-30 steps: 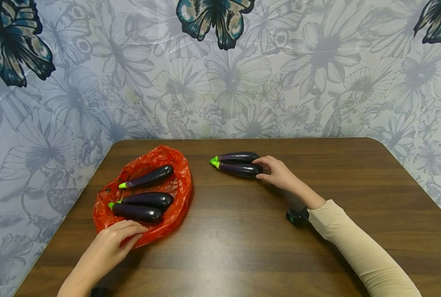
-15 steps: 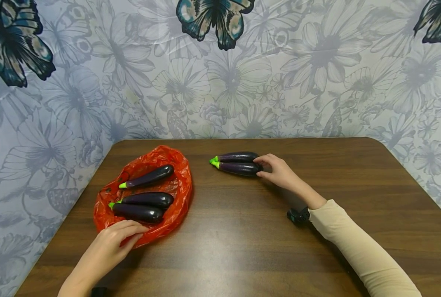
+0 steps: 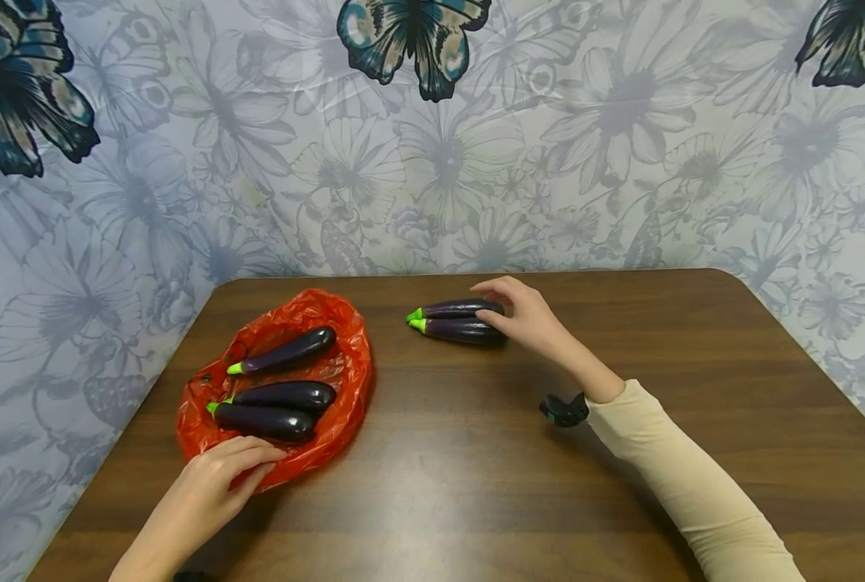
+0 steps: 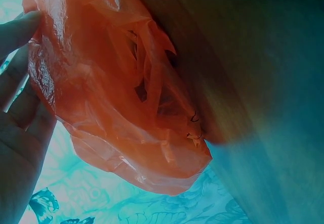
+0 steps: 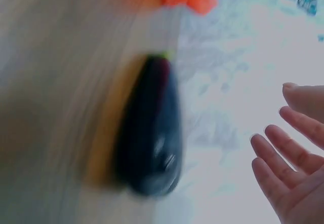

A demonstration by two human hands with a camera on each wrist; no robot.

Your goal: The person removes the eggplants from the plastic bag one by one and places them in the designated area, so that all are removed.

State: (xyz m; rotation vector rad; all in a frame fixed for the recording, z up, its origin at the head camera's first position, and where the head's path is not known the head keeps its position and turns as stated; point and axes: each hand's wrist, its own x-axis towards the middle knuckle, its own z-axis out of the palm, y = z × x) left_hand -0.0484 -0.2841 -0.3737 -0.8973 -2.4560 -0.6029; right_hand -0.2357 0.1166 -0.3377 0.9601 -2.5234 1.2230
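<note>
My left hand [image 3: 210, 485] pinches the near edge of a red plastic bag [image 3: 360, 388], its rim between thumb and fingers in the left wrist view. Inside the bag lie three dark purple eggplants with green tips: one at the back [image 3: 287, 351], one in the middle [image 3: 290, 395] and one in front [image 3: 265, 422]. Two more eggplants, a far one [image 3: 450, 309] and a near one [image 3: 462, 330], lie side by side on the table. Over their blunt ends hovers my right hand [image 3: 530, 322], fingers spread from the thumb. The right wrist view shows this hand [image 5: 298, 158] apart from a blurred eggplant [image 5: 152, 133].
Everything stands on a brown wooden table [image 3: 440, 453] with rounded far corners. Behind its far edge rises a wall with grey flower print [image 3: 447, 170] and butterfly pictures [image 3: 414, 40]. A black wrist device [image 3: 565, 411] sits at the right cuff.
The right hand has let go of the eggplants' blunt ends, lifted and shifted left over them, fingers opening. The two eggplants remain together. The left hand keeps its hold on the bag.
</note>
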